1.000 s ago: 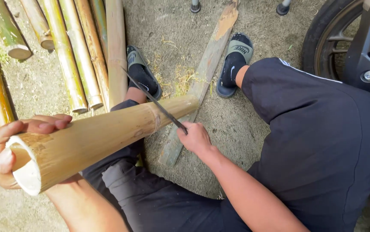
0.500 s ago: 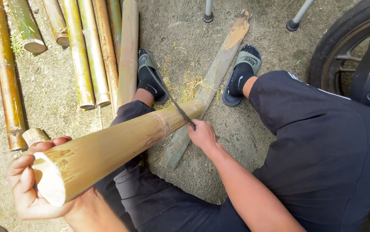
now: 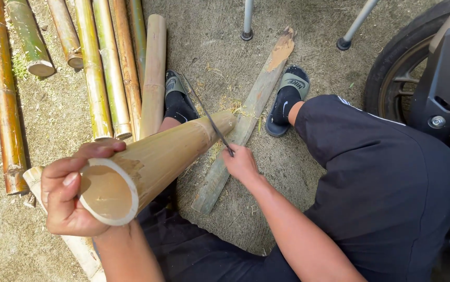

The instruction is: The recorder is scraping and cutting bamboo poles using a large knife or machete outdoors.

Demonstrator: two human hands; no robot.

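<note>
My left hand (image 3: 67, 189) grips the near open end of a thick hollow bamboo section (image 3: 162, 156), fingers curled over its rim. The bamboo slants away from me, and its far end rests on a flat wooden plank (image 3: 246, 122) lying on the dirt. My right hand (image 3: 241, 164) holds the handle of a long thin knife (image 3: 206, 115), whose blade lies across the bamboo near its far end. Fine shavings lie around that far end.
Several bamboo poles (image 3: 94, 68) lie side by side on the dirt at the upper left. My feet in black sandals (image 3: 286, 99) flank the plank. Two metal legs (image 3: 247, 21) stand at the top, a motorbike wheel (image 3: 397, 73) at the right.
The bamboo's near end has come closer to the camera and shifted right with my left hand. The knife stays against the bamboo near its far end, and the view has tilted slightly.
</note>
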